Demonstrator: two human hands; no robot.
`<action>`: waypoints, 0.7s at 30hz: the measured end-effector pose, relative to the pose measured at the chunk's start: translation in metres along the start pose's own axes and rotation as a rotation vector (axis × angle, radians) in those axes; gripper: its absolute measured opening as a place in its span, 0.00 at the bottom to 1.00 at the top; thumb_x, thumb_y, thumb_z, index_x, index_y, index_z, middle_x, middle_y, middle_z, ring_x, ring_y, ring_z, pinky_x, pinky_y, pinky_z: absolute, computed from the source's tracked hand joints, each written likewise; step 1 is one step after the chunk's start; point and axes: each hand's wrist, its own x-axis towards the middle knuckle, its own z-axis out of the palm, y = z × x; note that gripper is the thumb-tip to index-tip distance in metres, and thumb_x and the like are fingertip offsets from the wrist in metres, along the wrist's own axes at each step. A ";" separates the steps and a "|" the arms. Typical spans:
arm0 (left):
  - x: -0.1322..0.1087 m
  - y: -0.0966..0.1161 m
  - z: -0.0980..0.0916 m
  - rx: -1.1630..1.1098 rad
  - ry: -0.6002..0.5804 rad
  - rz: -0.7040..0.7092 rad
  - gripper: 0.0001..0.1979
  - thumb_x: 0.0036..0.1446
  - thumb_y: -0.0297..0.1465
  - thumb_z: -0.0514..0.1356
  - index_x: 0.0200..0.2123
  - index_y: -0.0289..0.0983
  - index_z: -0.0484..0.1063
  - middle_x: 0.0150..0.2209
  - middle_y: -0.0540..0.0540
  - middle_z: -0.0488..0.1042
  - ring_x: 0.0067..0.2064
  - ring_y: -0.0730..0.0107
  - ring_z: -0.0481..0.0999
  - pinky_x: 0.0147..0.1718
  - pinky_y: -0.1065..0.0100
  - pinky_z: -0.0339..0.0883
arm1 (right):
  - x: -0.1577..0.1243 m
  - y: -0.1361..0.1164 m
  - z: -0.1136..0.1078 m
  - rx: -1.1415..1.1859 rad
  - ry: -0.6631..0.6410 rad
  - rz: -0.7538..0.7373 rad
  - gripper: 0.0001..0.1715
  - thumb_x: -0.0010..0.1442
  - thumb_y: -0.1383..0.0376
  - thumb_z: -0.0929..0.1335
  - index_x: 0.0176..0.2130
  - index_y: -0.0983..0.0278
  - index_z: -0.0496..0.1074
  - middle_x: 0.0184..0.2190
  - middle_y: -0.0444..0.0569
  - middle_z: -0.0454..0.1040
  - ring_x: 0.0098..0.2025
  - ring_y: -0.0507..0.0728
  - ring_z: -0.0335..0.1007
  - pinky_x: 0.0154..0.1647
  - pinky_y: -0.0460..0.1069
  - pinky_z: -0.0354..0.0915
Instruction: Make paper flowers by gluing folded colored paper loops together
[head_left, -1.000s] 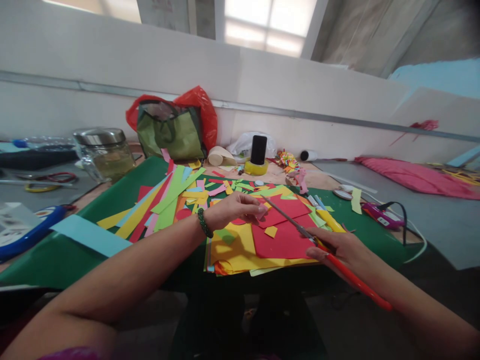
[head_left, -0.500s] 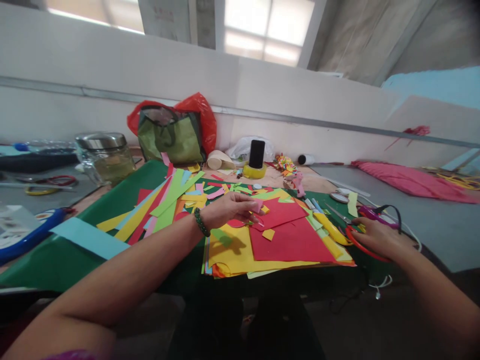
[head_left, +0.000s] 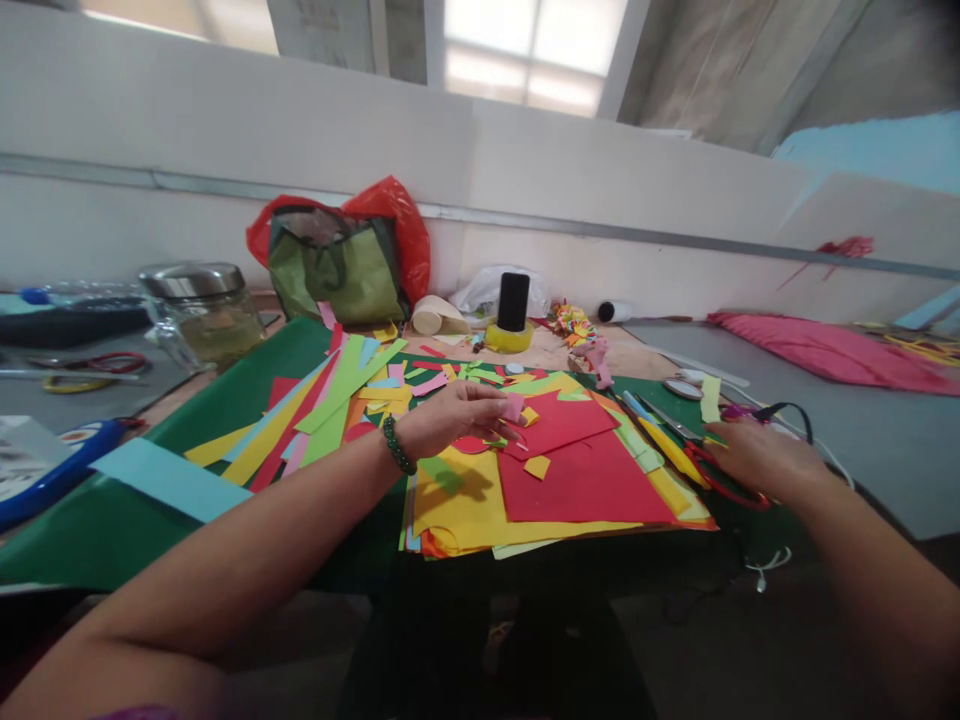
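Note:
My left hand (head_left: 454, 413), with a green bead bracelet on the wrist, hovers over a stack of coloured paper sheets (head_left: 465, 500). Its thumb and fingers pinch a small pink paper piece (head_left: 514, 406). Just beyond it lie red sheets (head_left: 577, 480) with small yellow scraps on them. My right hand (head_left: 757, 458) is low at the right edge of the green mat (head_left: 120, 520). Its fingers are bent over the handles of the red scissors (head_left: 716, 482), whose blades point left and away across the mat. A yellow craft knife (head_left: 664, 447) lies beside the blades.
Long paper strips (head_left: 330, 400) fan out on the left. At the back stand a glass jar (head_left: 199, 312), a red-and-green bag (head_left: 341, 262) and a black phone on a yellow tape roll (head_left: 513, 318). A purple tool with a cord (head_left: 750, 413) lies just past my right hand. Pink cloth (head_left: 832, 350) lies far right.
My right hand carried the red scissors from above the red sheets out to the right and lowered them onto the mat. The left hand has kept its pinch almost still.

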 end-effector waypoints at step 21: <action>0.001 -0.004 0.001 0.067 0.017 0.014 0.14 0.52 0.37 0.68 0.37 0.32 0.77 0.35 0.44 0.81 0.34 0.70 0.81 0.36 0.70 0.73 | 0.013 -0.179 0.001 1.019 -0.093 -0.451 0.20 0.51 0.50 0.72 0.26 0.65 0.75 0.20 0.45 0.71 0.22 0.50 0.61 0.23 0.46 0.57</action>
